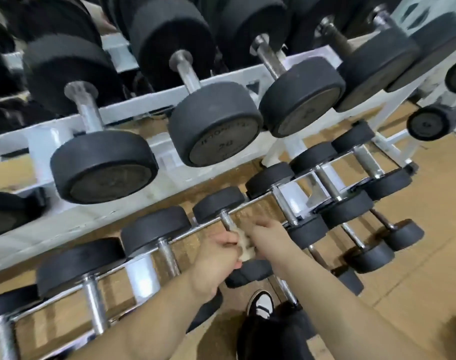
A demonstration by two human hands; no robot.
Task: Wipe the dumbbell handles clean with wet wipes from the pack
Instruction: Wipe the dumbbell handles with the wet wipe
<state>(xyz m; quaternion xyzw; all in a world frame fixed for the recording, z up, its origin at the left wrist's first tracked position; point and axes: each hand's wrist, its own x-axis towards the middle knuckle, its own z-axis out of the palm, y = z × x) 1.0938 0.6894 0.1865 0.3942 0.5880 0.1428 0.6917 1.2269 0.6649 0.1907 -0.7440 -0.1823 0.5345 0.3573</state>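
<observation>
Tan gym flooring runs under two racks: a white rack [143, 110] carrying large black dumbbells, and below it a chrome rack [195, 231] whose rails cradle smaller ones by their heads. This leaves each steel handle exposed and reachable from the front.

Both hands meet at one small dumbbell handle [226, 222], the task's current work point, roughly mid-rack. A crumpled wet wipe [243, 246] sits against the lower part of that handle, between the hands. The pack is not in view.

The left hand [216, 258] reaches in from the lower left with the forearm extended and the wrist bent. Its fingers are curled closed around the wipe, which presses it to the metal. The right hand [267, 233] comes in from the lower right, back of hand up, touching the wipe's other side. Motion blur hides its fingers, so it cannot be told whether they grip. Judged from this pose, it probably steadies the dumbbell or the wipe.
</observation>
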